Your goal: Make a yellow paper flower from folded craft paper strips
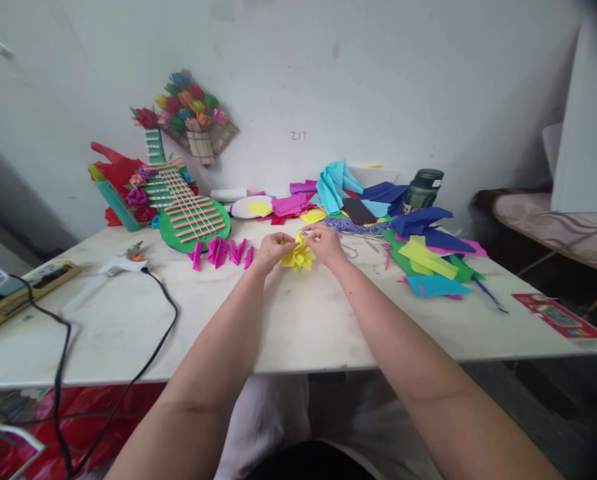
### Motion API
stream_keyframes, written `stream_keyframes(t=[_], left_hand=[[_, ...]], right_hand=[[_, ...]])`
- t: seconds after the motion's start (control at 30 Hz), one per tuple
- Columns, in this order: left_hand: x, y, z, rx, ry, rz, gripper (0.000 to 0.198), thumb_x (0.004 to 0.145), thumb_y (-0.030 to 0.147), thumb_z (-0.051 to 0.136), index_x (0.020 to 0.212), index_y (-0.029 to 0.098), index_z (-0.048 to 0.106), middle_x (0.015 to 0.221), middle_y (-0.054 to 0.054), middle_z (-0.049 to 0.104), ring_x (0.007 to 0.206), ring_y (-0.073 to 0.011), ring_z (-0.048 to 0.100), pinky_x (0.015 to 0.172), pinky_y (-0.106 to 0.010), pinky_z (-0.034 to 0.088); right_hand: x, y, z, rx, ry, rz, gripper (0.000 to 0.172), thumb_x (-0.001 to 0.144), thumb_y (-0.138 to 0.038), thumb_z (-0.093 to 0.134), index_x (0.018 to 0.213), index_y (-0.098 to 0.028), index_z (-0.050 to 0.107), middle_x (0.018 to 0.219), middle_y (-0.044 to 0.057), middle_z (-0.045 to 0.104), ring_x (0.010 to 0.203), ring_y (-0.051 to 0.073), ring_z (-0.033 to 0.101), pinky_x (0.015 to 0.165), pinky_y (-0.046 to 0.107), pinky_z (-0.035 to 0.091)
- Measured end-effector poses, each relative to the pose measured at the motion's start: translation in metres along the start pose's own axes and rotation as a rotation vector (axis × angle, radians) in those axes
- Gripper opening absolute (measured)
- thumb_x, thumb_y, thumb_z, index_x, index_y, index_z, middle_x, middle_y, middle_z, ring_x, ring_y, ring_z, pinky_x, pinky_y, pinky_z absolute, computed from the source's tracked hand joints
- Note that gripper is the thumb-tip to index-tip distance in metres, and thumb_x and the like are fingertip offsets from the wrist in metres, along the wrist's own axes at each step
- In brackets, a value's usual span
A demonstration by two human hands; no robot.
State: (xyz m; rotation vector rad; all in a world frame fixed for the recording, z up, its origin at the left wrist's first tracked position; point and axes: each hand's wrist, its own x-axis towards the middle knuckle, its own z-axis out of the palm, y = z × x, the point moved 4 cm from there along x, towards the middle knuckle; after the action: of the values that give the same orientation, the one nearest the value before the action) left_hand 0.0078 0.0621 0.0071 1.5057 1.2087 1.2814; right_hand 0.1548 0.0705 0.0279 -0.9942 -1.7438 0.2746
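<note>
A small yellow crepe-paper flower (298,257) is held between both hands above the middle of the white table (288,320). My left hand (273,250) pinches its left side with closed fingers. My right hand (324,243) grips its top right, fingers closed, seemingly also on a thin stick or wire. Several folded magenta paper petals (222,252) lie in a row just left of my left hand.
A white glue gun (121,263) with a black cord lies at the left. A green paper guitar craft (191,217) with flowers stands behind it. Heaps of coloured crepe paper (418,247), a dark green bottle (422,189) and a white plate (251,207) fill the back right.
</note>
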Motion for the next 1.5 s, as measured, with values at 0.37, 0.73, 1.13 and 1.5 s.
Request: stream_keyframes(t=[0.37,0.73,1.13,1.5], left_hand=[[0.000,-0.001,-0.003,-0.024,0.059,-0.062,0.019,0.052,0.025,0.062,0.065,0.011,0.064,0.051,0.000,0.055,0.045,-0.0079,0.045,0.045,-0.021,0.033],[0.004,-0.012,-0.003,-0.176,0.002,-0.068,0.022,0.055,0.030,0.060,0.065,0.010,0.064,0.048,0.000,0.053,0.044,-0.0091,0.046,0.045,-0.022,0.035],[0.000,-0.002,-0.005,-0.029,0.047,-0.032,0.022,0.057,0.031,0.057,0.063,0.011,0.064,0.051,-0.001,0.054,0.048,-0.0098,0.047,0.046,-0.021,0.034],[0.002,-0.001,-0.004,0.107,0.065,0.038,0.022,0.058,0.029,0.054,0.064,0.011,0.065,0.052,-0.001,0.056,0.049,-0.0109,0.048,0.047,-0.021,0.035]], right_hand=[[-0.002,-0.001,0.001,-0.008,-0.022,-0.035,0.014,0.063,-0.015,0.053,0.050,-0.020,0.053,0.094,0.005,0.064,0.089,0.019,0.057,0.083,0.033,0.043],[-0.001,0.000,0.000,0.002,-0.010,-0.022,0.013,0.063,-0.014,0.054,0.051,-0.020,0.055,0.095,0.005,0.064,0.090,0.019,0.057,0.083,0.034,0.043],[-0.002,0.001,0.000,0.004,-0.003,-0.033,0.012,0.063,-0.015,0.054,0.052,-0.019,0.055,0.095,0.006,0.064,0.090,0.019,0.057,0.083,0.034,0.043],[-0.003,-0.001,0.001,-0.032,0.010,-0.063,0.008,0.063,-0.015,0.053,0.068,-0.020,0.057,0.099,0.005,0.062,0.077,0.016,0.057,0.071,0.032,0.045]])
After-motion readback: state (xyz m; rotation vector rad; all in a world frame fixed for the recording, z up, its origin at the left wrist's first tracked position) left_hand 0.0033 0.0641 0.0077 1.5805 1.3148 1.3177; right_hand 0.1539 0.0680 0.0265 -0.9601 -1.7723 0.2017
